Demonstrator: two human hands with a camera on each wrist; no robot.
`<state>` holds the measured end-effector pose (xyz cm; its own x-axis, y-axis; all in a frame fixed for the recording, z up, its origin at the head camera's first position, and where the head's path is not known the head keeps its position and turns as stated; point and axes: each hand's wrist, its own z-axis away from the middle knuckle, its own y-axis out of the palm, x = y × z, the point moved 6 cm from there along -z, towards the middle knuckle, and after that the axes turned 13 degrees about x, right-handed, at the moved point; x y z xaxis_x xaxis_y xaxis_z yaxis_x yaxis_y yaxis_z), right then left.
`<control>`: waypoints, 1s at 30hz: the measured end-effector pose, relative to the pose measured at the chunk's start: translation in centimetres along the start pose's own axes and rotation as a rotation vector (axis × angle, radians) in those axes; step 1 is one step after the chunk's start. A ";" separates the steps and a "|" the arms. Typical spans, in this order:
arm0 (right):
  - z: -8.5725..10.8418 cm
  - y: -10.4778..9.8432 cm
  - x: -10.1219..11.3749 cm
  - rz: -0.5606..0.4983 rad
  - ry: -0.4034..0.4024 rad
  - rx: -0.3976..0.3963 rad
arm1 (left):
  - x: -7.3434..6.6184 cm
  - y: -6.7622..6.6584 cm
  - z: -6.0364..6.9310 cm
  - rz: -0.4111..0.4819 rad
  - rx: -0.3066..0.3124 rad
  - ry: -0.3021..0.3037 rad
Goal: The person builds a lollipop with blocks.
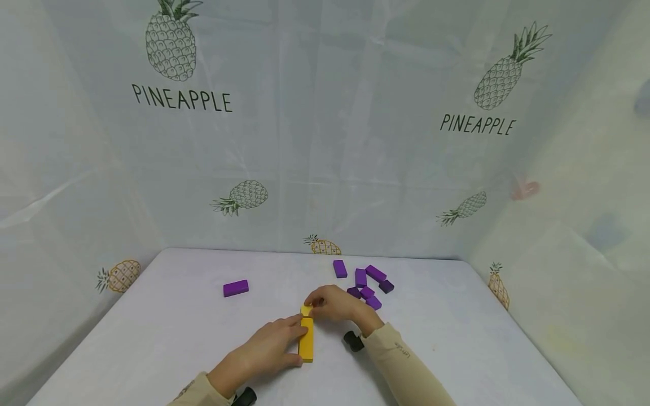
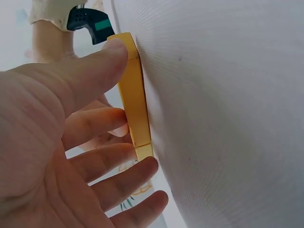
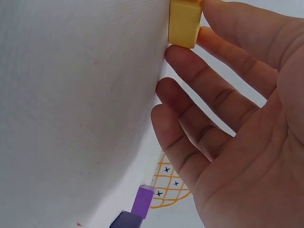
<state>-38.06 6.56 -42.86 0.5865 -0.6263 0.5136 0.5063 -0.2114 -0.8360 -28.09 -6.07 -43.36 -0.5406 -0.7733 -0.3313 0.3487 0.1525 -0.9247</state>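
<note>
1. A long yellow block [image 1: 306, 344] is laid flat on the white table [image 1: 152, 344], near its middle, pointing away from the person.
2. At its far end a short yellow block [image 1: 307, 310] is set in line with it; a thin dark seam is seen between the two from above.
3. The long block is touched by the left hand [image 1: 271, 343]: the thumb is placed at the near end, the other fingers are spread loosely along the left side, and one fingertip is rested on top.
4. The short block is pinched by the right hand [image 1: 336, 304], with the thumb at its side and fingertips at its far end; the remaining fingers are held slightly bent beside the table surface.
5. Beyond the right hand, a loose cluster of seven purple blocks [image 1: 360, 277] is scattered, some seen with darker faces.
6. A single purple block [image 1: 236, 288] is placed well apart, toward the far left of the table.
7. A black device [image 1: 354, 341] is worn at the right wrist, below a beige sleeve [image 1: 406, 363].
8. The table is backed by a pale curtain [image 1: 325, 141] printed with pineapples.
</note>
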 end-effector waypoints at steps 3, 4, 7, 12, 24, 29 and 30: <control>0.1 0.0 0.0 -0.001 0.005 -0.002 | 0.0 0.0 0.0 0.006 -0.002 -0.001; 0.1 0.0 0.1 -0.003 0.004 -0.003 | 0.0 0.0 0.0 0.008 -0.003 -0.002; 0.1 0.0 0.1 -0.007 0.006 -0.003 | -0.1 0.1 0.0 0.008 -0.004 -0.007; 0.0 0.1 -0.1 -0.005 0.016 -0.004 | -0.2 0.2 0.0 0.009 -0.005 -0.018; 0.0 0.4 -0.2 -0.009 0.034 -0.001 | -0.5 0.1 0.1 -0.009 -0.026 -0.015; 0.1 0.4 -0.2 -0.007 0.044 0.000 | -0.7 0.0 0.1 -0.027 -0.034 -0.002; 0.2 0.4 -0.2 -0.006 0.043 0.002 | -0.7 0.0 0.1 -0.026 -0.031 -0.004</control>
<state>-37.83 6.69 -43.29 0.5555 -0.6568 0.5100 0.5112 -0.2140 -0.8324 -27.65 -5.63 -43.11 -0.5460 -0.7798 -0.3062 0.3107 0.1509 -0.9384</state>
